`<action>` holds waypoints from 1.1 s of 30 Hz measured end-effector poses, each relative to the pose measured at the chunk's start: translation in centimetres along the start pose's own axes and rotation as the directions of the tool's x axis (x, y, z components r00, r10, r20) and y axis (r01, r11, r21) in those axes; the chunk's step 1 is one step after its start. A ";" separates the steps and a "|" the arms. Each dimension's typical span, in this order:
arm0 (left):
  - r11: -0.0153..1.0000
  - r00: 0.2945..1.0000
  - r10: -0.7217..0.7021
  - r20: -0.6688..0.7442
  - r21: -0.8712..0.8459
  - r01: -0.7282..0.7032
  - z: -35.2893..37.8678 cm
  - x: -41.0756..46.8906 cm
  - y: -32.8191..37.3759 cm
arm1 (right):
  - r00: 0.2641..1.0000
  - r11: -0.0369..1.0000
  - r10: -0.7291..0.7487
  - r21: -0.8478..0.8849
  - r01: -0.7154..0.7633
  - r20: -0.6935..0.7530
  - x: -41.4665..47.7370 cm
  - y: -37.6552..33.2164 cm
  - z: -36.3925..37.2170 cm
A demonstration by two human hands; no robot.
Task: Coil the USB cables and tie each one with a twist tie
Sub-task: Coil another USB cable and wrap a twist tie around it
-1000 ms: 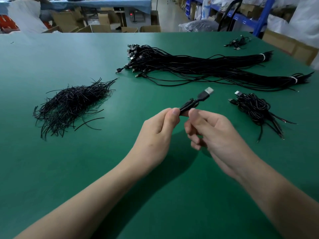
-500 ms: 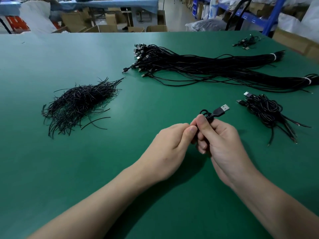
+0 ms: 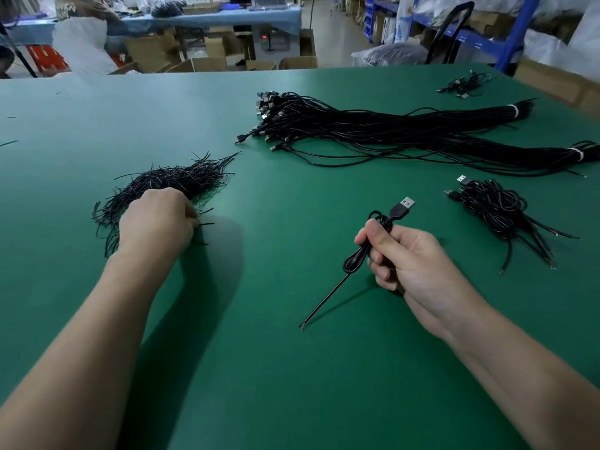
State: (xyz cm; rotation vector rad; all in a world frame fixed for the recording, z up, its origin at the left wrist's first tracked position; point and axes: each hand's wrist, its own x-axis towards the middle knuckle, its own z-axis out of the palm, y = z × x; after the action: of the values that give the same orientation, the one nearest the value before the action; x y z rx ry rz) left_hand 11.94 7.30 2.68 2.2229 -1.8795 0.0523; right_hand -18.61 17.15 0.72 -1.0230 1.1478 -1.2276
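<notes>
Clamped in the right hand [image 3: 412, 264], grip closed around its folded loops, is one coiled USB cable [image 3: 363, 251]; its plug [image 3: 404, 205] points up and away, and its bare tail slants down until the tip meets the green surface [image 3: 292, 368]. The left hand [image 3: 156, 220] rests curled on the near edge of the single pile of twist ties [image 3: 175, 183]; whether its grip has closed on a tie cannot be told. Two long banded bundles of uncoiled cables [image 3: 406, 131] lie across the far side. One heap of coiled cables [image 3: 496, 209] sits right of the held cable, and another small cluster [image 3: 464, 84] lies at the far right corner. Half a second ago both hands met on the coil; now the left has gone to the ties.
</notes>
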 end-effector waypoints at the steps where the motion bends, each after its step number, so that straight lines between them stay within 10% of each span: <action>1: 1.000 1.000 -0.011 0.013 0.000 0.011 0.1 0.1 -0.2 | 1.000 1.000 0.001 -0.003 -0.001 0.009 0.0 0.0 0.0; 10: 0.970 0.987 0.149 -0.061 0.204 -0.134 1.1 0.2 -0.4 | 0.999 1.000 -0.006 -0.001 0.006 0.054 -0.1 -0.1 -0.1; 14: 0.962 0.919 0.235 -0.318 -0.059 -0.266 -0.5 -1.1 3.1 | 0.996 0.999 -0.025 -0.032 0.027 0.082 -0.1 -0.1 -0.1; 18: 0.769 0.892 0.410 -0.192 -0.452 -0.451 -1.2 -4.5 8.6 | 0.994 0.994 -0.056 -0.091 0.064 0.091 -0.1 -0.1 0.0; 22: 0.781 0.836 0.516 -0.186 -0.298 -0.548 0.5 -5.8 10.0 | 0.993 0.986 -0.094 -0.132 0.103 0.075 0.0 0.1 -0.2; 25: 0.728 0.881 0.447 -0.156 -0.509 -0.460 1.0 -6.1 10.2 | 0.990 0.979 -0.123 -0.157 0.133 0.073 0.3 0.4 -0.2; 28: 0.460 0.884 0.454 0.114 -0.879 -0.123 1.6 -7.4 11.1 | 0.981 0.956 -0.174 -0.225 0.190 0.090 0.4 0.9 -0.2; 33: 0.233 0.831 0.484 0.274 -0.956 0.180 2.7 -8.3 10.6 | 0.975 0.924 -0.199 -0.313 0.219 0.096 0.7 1.5 -0.1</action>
State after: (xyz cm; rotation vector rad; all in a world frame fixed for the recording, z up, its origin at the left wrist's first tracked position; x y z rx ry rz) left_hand -0.20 13.20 0.19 1.0949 -1.5202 -1.4683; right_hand -18.52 16.61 -0.86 -1.4529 1.2397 -1.1853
